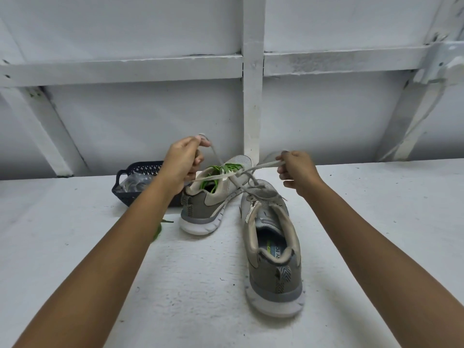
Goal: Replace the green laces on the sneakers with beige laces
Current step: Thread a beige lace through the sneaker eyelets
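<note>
Well, on my feed the far left shows a dark blue plastic lattice basket (125,183) on the white painted table (75,234), with something clear and crumpled inside. Just in front of it, a loose green lace (159,231) lies on the table, partly hidden by the left forearm. The left hand (182,163) is raised, its thumb and fingertips pinching 1 strand of the flat beige lace (266,166). Behind that sits the far grey-and-beige mesh sneaker (208,204), toe away from me, its green laces (227,168) not yet removed. The 2 beige strands I can follow cross above this shoe and run down to the top of the near grey-and-beige sneaker (272,259), whose heel faces me. At the right, the right hand (298,173) curls its fingers round the other strand, pulling it taut.
</note>
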